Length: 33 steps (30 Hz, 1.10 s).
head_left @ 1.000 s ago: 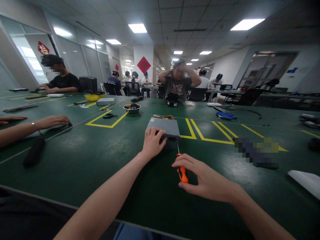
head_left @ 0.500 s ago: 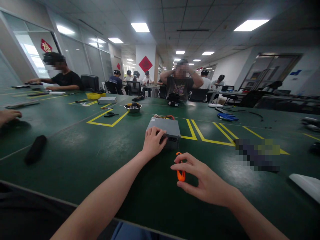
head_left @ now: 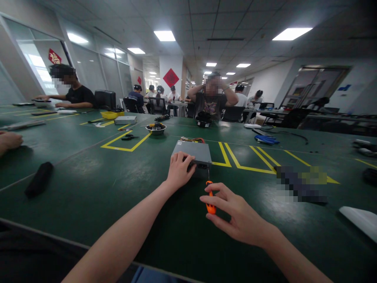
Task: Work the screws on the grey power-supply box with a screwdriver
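On glossy green tabletop (head_left: 118, 212): power supply unit (head_left: 194, 149), flat grey metal box, matt, square-cornered. Gripped at near-left edge by curled left hand (head_left: 180, 169). Held loosely in half-open right hand (head_left: 235, 214), between thumb and fingertips: orange-and-black-handled screwdriver (head_left: 211, 206), thin shaft toward box's near-right corner. Behind box: thin coloured wires (head_left: 193, 139).

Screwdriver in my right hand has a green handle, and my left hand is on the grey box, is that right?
Wrong colour: the head view shows an orange screwdriver handle, not green. It's in your right hand, and your left hand is on the grey box.
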{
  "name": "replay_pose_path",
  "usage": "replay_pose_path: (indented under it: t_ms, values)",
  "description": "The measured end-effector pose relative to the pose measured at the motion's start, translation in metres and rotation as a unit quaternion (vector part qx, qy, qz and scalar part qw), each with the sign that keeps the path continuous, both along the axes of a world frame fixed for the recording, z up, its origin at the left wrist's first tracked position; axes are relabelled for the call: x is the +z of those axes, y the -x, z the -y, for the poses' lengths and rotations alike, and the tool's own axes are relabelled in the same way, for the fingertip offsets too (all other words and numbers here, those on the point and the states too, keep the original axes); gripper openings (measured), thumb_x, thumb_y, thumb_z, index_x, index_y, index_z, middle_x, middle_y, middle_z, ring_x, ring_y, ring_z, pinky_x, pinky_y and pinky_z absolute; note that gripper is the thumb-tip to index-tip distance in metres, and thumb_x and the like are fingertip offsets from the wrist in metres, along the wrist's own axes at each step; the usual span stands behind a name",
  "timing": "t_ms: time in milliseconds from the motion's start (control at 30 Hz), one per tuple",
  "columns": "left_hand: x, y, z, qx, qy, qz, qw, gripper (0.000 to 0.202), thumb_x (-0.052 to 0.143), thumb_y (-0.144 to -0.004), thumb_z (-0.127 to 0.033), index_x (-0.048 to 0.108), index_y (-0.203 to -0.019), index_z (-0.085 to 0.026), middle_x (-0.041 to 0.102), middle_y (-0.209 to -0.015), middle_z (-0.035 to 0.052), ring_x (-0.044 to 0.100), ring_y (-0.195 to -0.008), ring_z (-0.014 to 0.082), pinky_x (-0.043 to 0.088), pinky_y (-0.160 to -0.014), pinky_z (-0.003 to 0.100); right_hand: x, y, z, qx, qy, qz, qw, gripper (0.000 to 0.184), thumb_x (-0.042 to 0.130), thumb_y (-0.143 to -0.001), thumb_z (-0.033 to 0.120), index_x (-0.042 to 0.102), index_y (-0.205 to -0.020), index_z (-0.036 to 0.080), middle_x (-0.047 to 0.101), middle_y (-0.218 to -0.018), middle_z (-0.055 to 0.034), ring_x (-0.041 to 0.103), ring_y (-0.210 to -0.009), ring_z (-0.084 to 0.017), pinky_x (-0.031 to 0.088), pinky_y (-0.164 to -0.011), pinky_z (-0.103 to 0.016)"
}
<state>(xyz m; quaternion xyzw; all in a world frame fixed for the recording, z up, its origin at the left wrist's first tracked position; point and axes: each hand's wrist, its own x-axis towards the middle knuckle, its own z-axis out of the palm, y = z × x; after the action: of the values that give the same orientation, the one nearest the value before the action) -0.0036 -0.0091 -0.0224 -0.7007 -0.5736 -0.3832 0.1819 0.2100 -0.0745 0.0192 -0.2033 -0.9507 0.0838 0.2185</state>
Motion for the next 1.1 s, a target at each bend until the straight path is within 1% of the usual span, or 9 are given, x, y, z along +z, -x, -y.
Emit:
replay_pose_path:
  t_ms: [100, 200, 400, 600, 700, 800, 933, 1033, 1100]
  values:
    - [-0.0003, 0.0004, -0.0003, 0.001, -0.002, -0.001, 1.000, 0.024, 0.054, -0.080, -0.030, 0.056, -0.103, -0.024, 0.049, -0.101, 0.0061, 0.043, -0.096, 0.0227, 0.036, -0.086, 0.038, -0.0039, 0.0018, -0.0019, -0.013, -0.020, -0.020, 1.000, 0.024, 0.055, -0.082, 0.034, 0.053, -0.101, 0.020, 0.053, -0.111, -0.0103, 0.059, -0.089, -0.018, 0.050, -0.074, -0.032]
    - [-0.0005, 0.0008, -0.0001, -0.004, -0.002, -0.004, 1.000, 0.024, 0.053, -0.080, -0.030, 0.057, -0.103, -0.024, 0.048, -0.100, 0.0063, 0.043, -0.095, 0.0226, 0.036, -0.086, 0.039, -0.0057, 0.0041, -0.0028, -0.014, 0.004, -0.038, 0.999, 0.022, 0.059, -0.079, 0.034, 0.051, -0.093, 0.019, 0.055, -0.109, -0.0091, 0.057, -0.097, -0.019, 0.049, -0.078, -0.031]
    - [0.0001, 0.0000, 0.0006, 0.000, -0.003, 0.001, 1.000, 0.024, 0.053, -0.080, -0.029, 0.057, -0.103, -0.025, 0.049, -0.100, 0.0062, 0.043, -0.095, 0.0231, 0.036, -0.085, 0.039, -0.0025, 0.0047, 0.0009, 0.007, 0.012, -0.001, 1.000, 0.035, 0.053, -0.082, 0.030, 0.048, -0.117, 0.023, 0.048, -0.117, -0.0097, 0.059, -0.090, -0.017, 0.049, -0.078, -0.032]
    - [-0.0001, 0.0002, 0.0000, 0.000, -0.001, 0.001, 1.000, 0.024, 0.053, -0.080, -0.030, 0.056, -0.103, -0.025, 0.048, -0.102, 0.0062, 0.043, -0.096, 0.0232, 0.035, -0.087, 0.038, -0.0079, 0.0050, -0.0018, -0.028, 0.013, -0.040, 0.999, 0.022, 0.060, -0.078, 0.034, 0.049, -0.090, 0.020, 0.055, -0.110, -0.0093, 0.059, -0.093, -0.020, 0.051, -0.074, -0.032]
    - [0.0000, 0.0005, 0.0001, -0.001, 0.000, -0.001, 1.000, 0.024, 0.053, -0.080, -0.030, 0.056, -0.103, -0.025, 0.048, -0.101, 0.0060, 0.043, -0.097, 0.0230, 0.035, -0.087, 0.038, -0.0048, 0.0039, -0.0012, -0.025, 0.033, -0.030, 0.999, 0.030, 0.060, -0.078, 0.034, 0.047, -0.102, 0.020, 0.054, -0.112, -0.0087, 0.056, -0.100, -0.020, 0.049, -0.081, -0.033]
    - [0.0002, 0.0006, 0.0002, -0.003, -0.001, -0.001, 1.000, 0.024, 0.053, -0.080, -0.030, 0.056, -0.103, -0.024, 0.048, -0.101, 0.0060, 0.042, -0.097, 0.0229, 0.035, -0.087, 0.038, -0.0020, 0.0026, -0.0008, -0.011, 0.023, 0.008, 1.000, 0.036, 0.056, -0.081, 0.032, 0.047, -0.114, 0.023, 0.049, -0.116, -0.0087, 0.056, -0.096, -0.018, 0.049, -0.080, -0.032]
    - [0.0001, 0.0006, 0.0000, 0.001, -0.001, -0.003, 1.000, 0.024, 0.053, -0.080, -0.031, 0.056, -0.103, -0.024, 0.048, -0.101, 0.0060, 0.042, -0.096, 0.0228, 0.035, -0.087, 0.038, -0.0054, 0.0027, -0.0028, -0.018, 0.001, 0.004, 1.000, 0.023, 0.055, -0.082, 0.034, 0.051, -0.099, 0.020, 0.052, -0.109, -0.0085, 0.057, -0.089, -0.017, 0.049, -0.073, -0.031]
    - [-0.0003, 0.0006, -0.0003, 0.001, -0.001, -0.005, 1.000, 0.024, 0.053, -0.080, -0.031, 0.056, -0.103, -0.024, 0.048, -0.101, 0.0062, 0.042, -0.096, 0.0229, 0.035, -0.087, 0.038, -0.0062, 0.0035, -0.0027, -0.039, 0.024, -0.013, 0.999, 0.025, 0.059, -0.079, 0.038, 0.048, -0.092, 0.019, 0.055, -0.103, -0.0078, 0.058, -0.087, -0.018, 0.050, -0.070, -0.031]
    - [-0.0006, 0.0007, -0.0005, -0.001, -0.001, -0.006, 1.000, 0.024, 0.053, -0.080, -0.031, 0.056, -0.103, -0.024, 0.048, -0.102, 0.0062, 0.042, -0.097, 0.0231, 0.035, -0.087, 0.039, -0.0040, 0.0040, -0.0012, -0.034, 0.044, -0.016, 0.998, 0.029, 0.061, -0.077, 0.037, 0.047, -0.096, 0.019, 0.054, -0.106, -0.0078, 0.057, -0.091, -0.018, 0.050, -0.075, -0.031]
